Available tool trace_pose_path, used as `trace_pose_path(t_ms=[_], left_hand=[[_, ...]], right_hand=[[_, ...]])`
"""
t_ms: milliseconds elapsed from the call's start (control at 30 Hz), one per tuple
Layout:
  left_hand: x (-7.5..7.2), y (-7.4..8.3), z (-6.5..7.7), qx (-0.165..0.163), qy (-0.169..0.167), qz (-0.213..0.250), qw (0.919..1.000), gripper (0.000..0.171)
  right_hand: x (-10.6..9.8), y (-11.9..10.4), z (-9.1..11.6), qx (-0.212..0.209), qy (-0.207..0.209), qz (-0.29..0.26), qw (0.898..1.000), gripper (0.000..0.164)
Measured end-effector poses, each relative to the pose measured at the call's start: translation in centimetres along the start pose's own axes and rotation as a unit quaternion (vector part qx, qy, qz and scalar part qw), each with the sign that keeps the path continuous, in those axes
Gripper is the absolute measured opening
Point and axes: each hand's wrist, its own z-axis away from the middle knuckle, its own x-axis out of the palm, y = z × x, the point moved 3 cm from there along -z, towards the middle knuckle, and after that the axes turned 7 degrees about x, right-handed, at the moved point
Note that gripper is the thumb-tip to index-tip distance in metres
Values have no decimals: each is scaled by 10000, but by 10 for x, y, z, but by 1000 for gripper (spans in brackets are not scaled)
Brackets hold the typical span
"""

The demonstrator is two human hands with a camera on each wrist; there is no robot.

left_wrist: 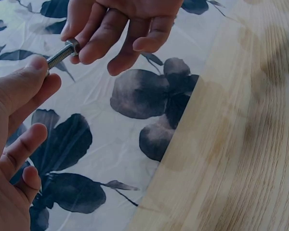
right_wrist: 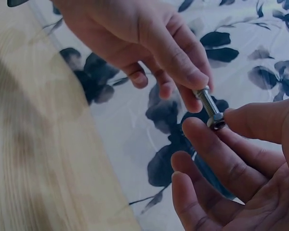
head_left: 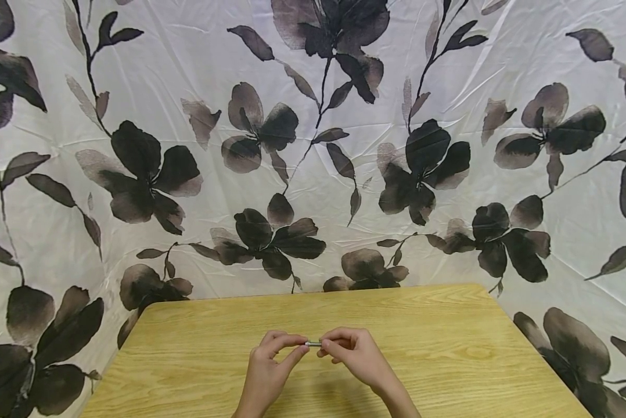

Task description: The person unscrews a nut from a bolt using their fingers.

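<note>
A small silver threaded bolt (head_left: 314, 343) is held level between both hands above the table. My left hand (head_left: 270, 364) pinches one end between thumb and forefinger. At the other end, the thumb and fingers of my right hand (head_left: 359, 357) grip a hexagonal piece (right_wrist: 216, 121); whether it is the bolt's head or a nut I cannot tell. Bare thread of the bolt (left_wrist: 60, 56) shows between the two hands in the left wrist view. Fingertips partly cover the left end, where a bit of metal shows in the right wrist view. The remaining fingers of both hands are loosely bent.
Beneath the hands lies a light wood-grain table (head_left: 198, 360) with rounded far corners. A white cloth (head_left: 344, 203) printed with dark flowers hangs behind the table and along its sides.
</note>
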Motion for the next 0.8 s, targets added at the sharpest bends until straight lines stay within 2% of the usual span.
trace_pose_path(t_ms=[267,533,800], left_hand=[[0,0,0,-187,-33,54,9998,23],[-2,-2,-1,-352,-26,147,9993,19],[-2,-13,2,-654,46,447,9968,19]], right_hand=[[0,0,-1,-63,130,-123,9998,24],[0,-2,-1,-262,279,-23,9993,22],[-3,5,-4,-362,343,161,9986,24]])
